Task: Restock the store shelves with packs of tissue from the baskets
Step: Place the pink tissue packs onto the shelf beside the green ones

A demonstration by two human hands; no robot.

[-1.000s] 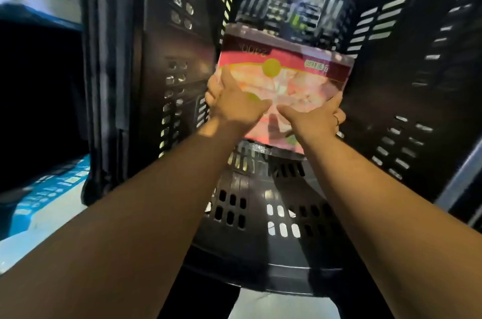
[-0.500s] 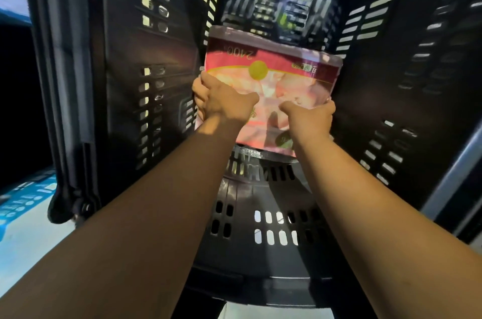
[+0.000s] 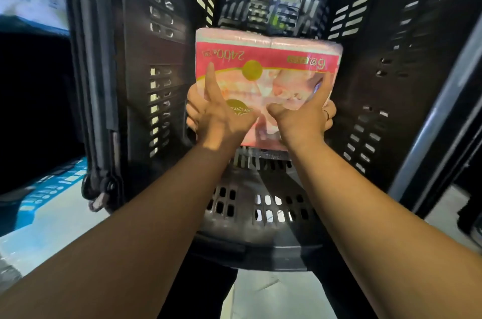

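Left hand (image 3: 220, 120), right hand (image 3: 303, 121) gripped pack of tissue (image 3: 268, 68) at lower corners, thumbs on printed face, fingers curled behind; two-handed hold likely suited soft, bulky pack. Pack sat within walls of black basket (image 3: 260, 217), printed face toward camera, print upside down, long axis roughly left-right.

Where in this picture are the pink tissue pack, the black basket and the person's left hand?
pink plastic-wrapped pack of tissue (image 3: 271, 58): head view, red band of its front.
black slotted plastic basket (image 3: 260, 243): head view, its near rim.
left hand (image 3: 221, 123): head view, back of the hand.
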